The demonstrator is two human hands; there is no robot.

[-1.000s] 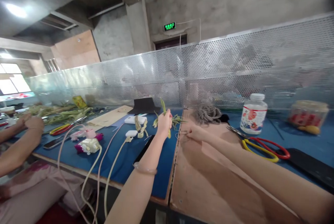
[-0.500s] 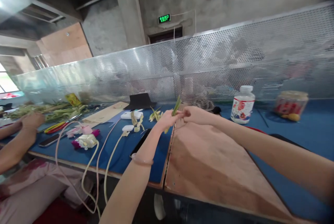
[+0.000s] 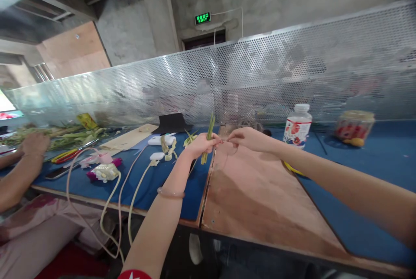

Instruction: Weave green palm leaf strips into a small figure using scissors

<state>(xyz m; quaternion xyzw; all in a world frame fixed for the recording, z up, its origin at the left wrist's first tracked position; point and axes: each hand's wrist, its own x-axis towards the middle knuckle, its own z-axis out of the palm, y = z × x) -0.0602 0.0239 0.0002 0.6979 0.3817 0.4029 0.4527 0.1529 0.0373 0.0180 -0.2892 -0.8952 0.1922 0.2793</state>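
Note:
My left hand (image 3: 203, 144) is closed round a small bundle of green plant stems (image 3: 210, 128), which stands nearly upright above its fingers and pokes out below them. Just to its right, my right hand (image 3: 245, 138) has its thumb and fingertips pinched together. Something thin, perhaps a fine thread or wire, seems to be between those fingertips, but it is too small to name. A small gap separates the two hands. Both are over the seam between the blue mat and the bare wooden board (image 3: 253, 188).
At the right are a white bottle (image 3: 297, 127) and a jar (image 3: 355, 127). Left lie charging cables (image 3: 134, 188), a white charger (image 3: 161, 140), red and yellow pliers (image 3: 66, 155), a phone (image 3: 58, 172) and stripped leaves (image 3: 78, 136). A person's hands (image 3: 35, 142) work at far left.
My right hand has drawn slightly away from my left, opening a gap between them. The green bundle is more upright. The camera view has shifted, and a yellow handle shows beneath my right forearm.

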